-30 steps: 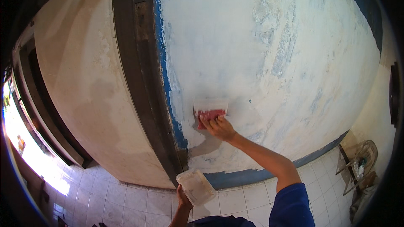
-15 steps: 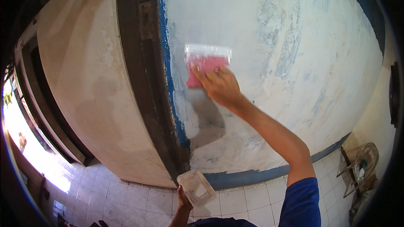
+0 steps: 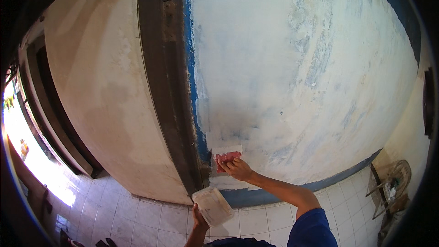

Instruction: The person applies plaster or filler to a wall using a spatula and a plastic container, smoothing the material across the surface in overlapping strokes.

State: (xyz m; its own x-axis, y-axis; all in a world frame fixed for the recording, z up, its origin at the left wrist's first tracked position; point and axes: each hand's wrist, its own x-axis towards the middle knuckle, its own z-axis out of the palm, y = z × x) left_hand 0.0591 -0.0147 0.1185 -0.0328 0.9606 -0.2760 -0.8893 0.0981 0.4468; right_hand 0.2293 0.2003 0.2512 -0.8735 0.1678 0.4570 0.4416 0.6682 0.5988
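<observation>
The person's right hand (image 3: pixel 238 170) grips a red scraper (image 3: pixel 224 156), fingers spread over its body, with its pale wide edge turned upward against the lower left part of a white wall (image 3: pixel 256 64). The left hand (image 3: pixel 200 219) holds a pale plastic tub (image 3: pixel 214 206) by its left side; the tub is tilted, with whitish smears inside, and sits below the scraper in the view, near the foot of the wall. A dark blue sleeve (image 3: pixel 313 228) covers the upper right arm. Around the scraper the wall is patchy, with grey and bluish marks showing through the white, more of them toward the right. A ragged blue strip (image 3: pixel 190 50) runs up its left edge, beside a dark brown post (image 3: pixel 160 64), and a blue-grey band (image 3: pixel 260 197) lines its bottom. Left of the post stands a stained beige wall (image 3: pixel 105 87). Farther out, bright light enters at the far left over the tiled floor (image 3: pixel 270 219), and a chair (image 3: pixel 402 174) stands at the far right.
</observation>
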